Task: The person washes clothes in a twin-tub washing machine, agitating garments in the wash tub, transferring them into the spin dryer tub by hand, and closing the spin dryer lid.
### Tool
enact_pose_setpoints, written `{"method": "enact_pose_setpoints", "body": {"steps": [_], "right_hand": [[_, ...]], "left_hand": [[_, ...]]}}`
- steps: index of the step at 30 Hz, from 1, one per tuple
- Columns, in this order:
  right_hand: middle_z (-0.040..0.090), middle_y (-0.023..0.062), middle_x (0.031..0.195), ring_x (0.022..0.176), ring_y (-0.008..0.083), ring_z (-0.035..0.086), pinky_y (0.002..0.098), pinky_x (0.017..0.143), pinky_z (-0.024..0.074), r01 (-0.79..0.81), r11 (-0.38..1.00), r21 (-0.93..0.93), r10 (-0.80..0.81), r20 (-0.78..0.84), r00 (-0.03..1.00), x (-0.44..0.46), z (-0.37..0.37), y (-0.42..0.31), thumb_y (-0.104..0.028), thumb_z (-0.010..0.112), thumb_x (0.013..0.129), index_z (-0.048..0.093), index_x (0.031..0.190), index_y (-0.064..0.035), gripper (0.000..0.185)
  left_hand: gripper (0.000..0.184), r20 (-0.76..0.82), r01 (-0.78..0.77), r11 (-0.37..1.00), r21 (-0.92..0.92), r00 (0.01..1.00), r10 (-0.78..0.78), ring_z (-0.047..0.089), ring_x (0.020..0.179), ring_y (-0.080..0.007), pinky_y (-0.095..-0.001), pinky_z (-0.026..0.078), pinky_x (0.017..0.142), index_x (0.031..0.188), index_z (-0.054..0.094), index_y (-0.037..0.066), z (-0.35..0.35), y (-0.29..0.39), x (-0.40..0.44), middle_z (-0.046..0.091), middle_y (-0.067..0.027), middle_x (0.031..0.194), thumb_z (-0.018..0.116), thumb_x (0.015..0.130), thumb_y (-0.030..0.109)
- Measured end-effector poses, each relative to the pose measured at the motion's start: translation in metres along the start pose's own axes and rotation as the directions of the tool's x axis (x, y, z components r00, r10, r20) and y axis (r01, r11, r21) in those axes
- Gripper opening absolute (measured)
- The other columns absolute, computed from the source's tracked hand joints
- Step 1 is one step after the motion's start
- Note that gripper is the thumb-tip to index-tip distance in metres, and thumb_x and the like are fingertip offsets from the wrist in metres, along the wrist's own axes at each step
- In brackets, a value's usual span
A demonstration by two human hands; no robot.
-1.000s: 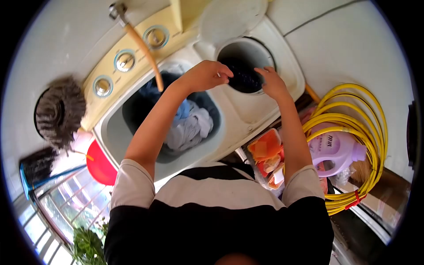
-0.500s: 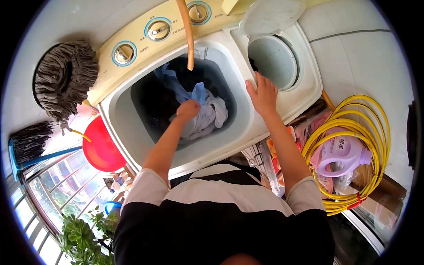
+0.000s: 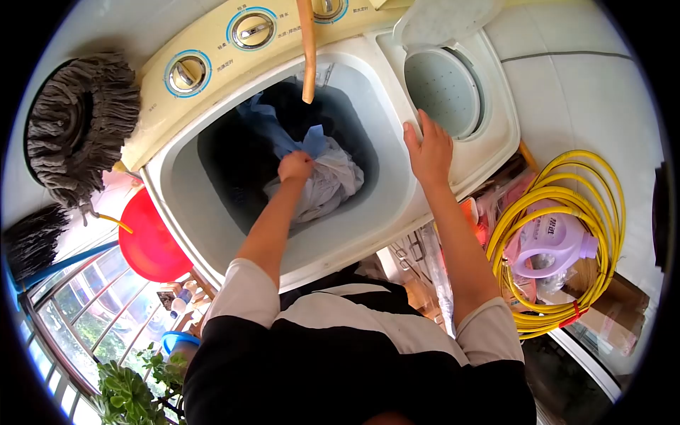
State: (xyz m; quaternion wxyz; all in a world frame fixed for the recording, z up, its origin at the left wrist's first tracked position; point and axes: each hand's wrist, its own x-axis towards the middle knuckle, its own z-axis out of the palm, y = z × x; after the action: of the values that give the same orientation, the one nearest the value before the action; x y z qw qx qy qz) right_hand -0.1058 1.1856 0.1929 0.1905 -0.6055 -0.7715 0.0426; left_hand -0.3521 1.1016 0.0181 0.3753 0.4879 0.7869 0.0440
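My left hand (image 3: 295, 166) is closed on a light blue cloth (image 3: 312, 139) inside the wash tub (image 3: 393, 166) of a twin-tub washing machine. Beside it in the tub lies a wet white-grey garment (image 3: 329, 185), with dark clothes (image 3: 237, 152) around them. My right hand (image 3: 431, 150) rests with fingers spread on the rim between the wash tub and the round spin tub (image 3: 440, 92), holding nothing. The translucent lid (image 3: 446, 21) of the spin tub stands raised.
An orange-brown hose (image 3: 307, 53) hangs over the wash tub. Dials (image 3: 253, 30) line the back panel. At left are a grey mop (image 3: 85, 127) and a red basin (image 3: 152, 237); at right, a coiled yellow hose (image 3: 613, 234) and a purple bottle (image 3: 549, 241).
My left hand has moved from the spin tub down into the wash tub and closed on the cloth. My right hand has moved from the spin tub's opening onto the rim.
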Motion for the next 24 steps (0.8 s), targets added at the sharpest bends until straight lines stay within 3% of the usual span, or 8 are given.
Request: {"method": "enact_pose_setpoints", "body": {"steps": [4,6,8,11,14,20,22,24], "right_hand": [[0.062,0.0143,0.104,0.097,0.031,0.056,0.0422,0.087,0.0392,-0.001,1.0,0.006,0.001,-0.014,1.0,-0.001,-0.002,0.0,-0.041,0.054,0.085,0.057,0.114,-0.0026,0.048],[0.062,0.0135,0.105,0.098,0.0308,0.056,0.042,0.087,0.039,-0.019,1.0,-0.02,0.018,-0.006,1.0,-0.001,0.0,0.0,-0.042,0.053,0.085,0.057,0.114,-0.0035,0.049],[0.062,0.0133,0.105,0.098,0.0306,0.055,0.0419,0.088,0.0387,-0.022,1.0,-0.018,0.022,-0.012,1.0,-0.001,0.001,0.0,-0.043,0.052,0.085,0.057,0.115,-0.0039,0.049],[0.062,0.013,0.106,0.1,0.0303,0.055,0.0416,0.09,0.038,-0.03,0.999,-0.014,0.03,-0.008,1.0,-0.002,0.002,0.0,-0.043,0.052,0.085,0.057,0.115,-0.0045,0.049],[0.062,0.0129,0.107,0.102,0.03,0.054,0.0414,0.091,0.0373,-0.032,0.999,-0.009,0.032,-0.012,0.999,-0.002,0.001,0.001,-0.044,0.051,0.085,0.057,0.115,-0.0045,0.05],[0.06,0.012,0.11,0.104,0.0304,0.053,0.0414,0.093,0.0361,-0.001,0.997,0.077,0.006,-0.063,0.998,-0.004,0.003,0.006,-0.037,0.056,0.084,0.058,0.114,-0.0064,0.043],[0.059,0.0113,0.111,0.104,0.0303,0.053,0.0408,0.093,0.0365,0.056,0.991,0.118,-0.043,-0.111,0.993,-0.003,0.0,-0.004,-0.033,0.058,0.084,0.058,0.114,-0.0079,0.04],[0.059,0.0087,0.106,0.1,0.0274,0.053,0.0385,0.089,0.0392,0.228,0.965,-0.129,-0.256,-0.273,0.927,-0.002,-0.013,-0.026,-0.021,0.063,0.08,0.062,0.109,-0.0116,0.03]], "left_hand": [[0.016,-0.071,-0.017,0.997,-0.075,0.997,0.012,0.065,0.079,-0.0208,-0.035,0.051,0.07,0.085,0.07,0.013,-0.037,-0.042,-0.013,0.068,-0.0092,0.085,0.067,0.074,0.025],[0.014,0.04,0.097,0.869,-0.486,0.995,-0.089,0.064,0.074,-0.0135,-0.0274,0.049,0.062,0.08,0.067,0.006,-0.063,-0.05,-0.022,0.067,-0.0069,0.079,0.066,0.078,0.02],[0.013,0.016,0.04,0.811,-0.583,0.999,-0.038,0.062,0.076,-0.0102,-0.0269,0.047,0.065,0.081,0.064,0.007,-0.085,-0.053,-0.031,0.066,-0.0042,0.081,0.063,0.081,0.02],[0.012,-0.056,-0.059,0.576,-0.816,0.998,0.023,0.06,0.076,-0.0111,-0.0219,0.044,0.066,0.087,0.06,0.008,-0.116,-0.04,-0.055,0.064,-0.0004,0.082,0.058,0.088,0.02],[0.013,-0.081,-0.082,0.029,-0.996,0.996,0.042,0.054,0.07,-0.0098,-0.0272,0.049,0.07,0.091,0.052,0.011,-0.159,-0.022,-0.087,0.058,-0.0001,0.076,0.05,0.094,0.024],[0.012,-0.314,-0.331,0.036,-0.943,0.92,0.235,0.053,0.062,-0.0107,-0.0257,0.051,0.064,0.088,0.051,0.009,-0.25,-0.02,-0.18,0.049,0.0002,0.068,0.048,0.095,0.019],[0.012,-0.316,-0.37,0.218,-0.903,0.916,0.247,0.058,0.073,-0.0119,-0.0247,0.048,0.067,0.089,0.052,0.01,-0.274,-0.024,-0.205,0.057,-0.0019,0.076,0.048,0.095,0.019],[0.013,-0.296,-0.351,0.388,-0.852,0.935,0.196,0.059,0.086,-0.0137,-0.0255,0.047,0.073,0.089,0.054,0.01,-0.291,-0.016,-0.224,0.062,-0.0045,0.089,0.048,0.095,0.02]]}}
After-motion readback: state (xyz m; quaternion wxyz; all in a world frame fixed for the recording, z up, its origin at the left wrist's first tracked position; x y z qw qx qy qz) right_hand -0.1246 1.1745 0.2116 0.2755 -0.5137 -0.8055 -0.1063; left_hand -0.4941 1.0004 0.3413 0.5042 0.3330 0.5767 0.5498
